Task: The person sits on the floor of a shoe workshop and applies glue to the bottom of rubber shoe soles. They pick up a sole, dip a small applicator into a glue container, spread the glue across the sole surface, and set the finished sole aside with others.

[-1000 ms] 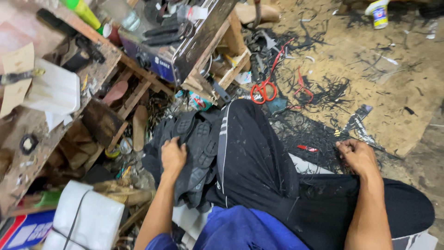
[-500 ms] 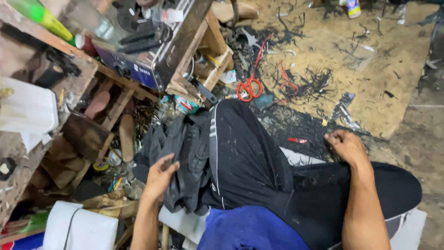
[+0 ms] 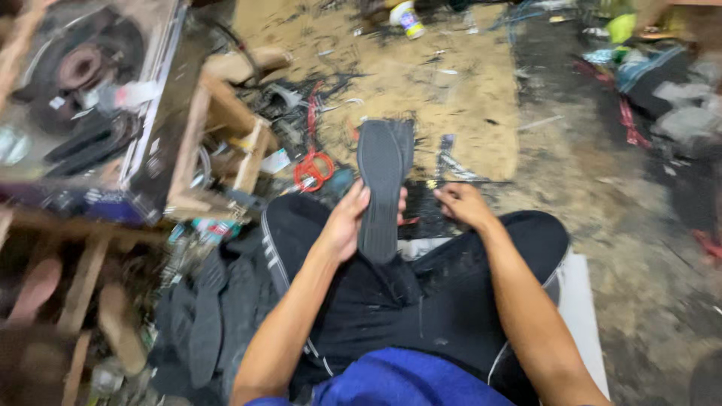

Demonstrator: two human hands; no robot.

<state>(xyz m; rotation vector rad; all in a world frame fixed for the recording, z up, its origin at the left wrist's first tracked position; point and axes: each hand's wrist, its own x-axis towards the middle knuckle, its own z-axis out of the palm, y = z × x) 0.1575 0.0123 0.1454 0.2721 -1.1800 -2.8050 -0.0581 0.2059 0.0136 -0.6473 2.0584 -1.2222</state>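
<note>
Your left hand (image 3: 347,224) grips the dark insole (image 3: 381,188), its long axis pointing away from you. Your right hand (image 3: 464,204) rests just beside the insole, fingers loosely curled around nothing.

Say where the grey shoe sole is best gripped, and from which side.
Probably at its lower end, from the left edge, where the left hand already wraps the sole. It is flat, long and thin, standing upright over the lap, so fingers pinch across its thickness there. The right hand is beside it; contact is unclear.
</note>
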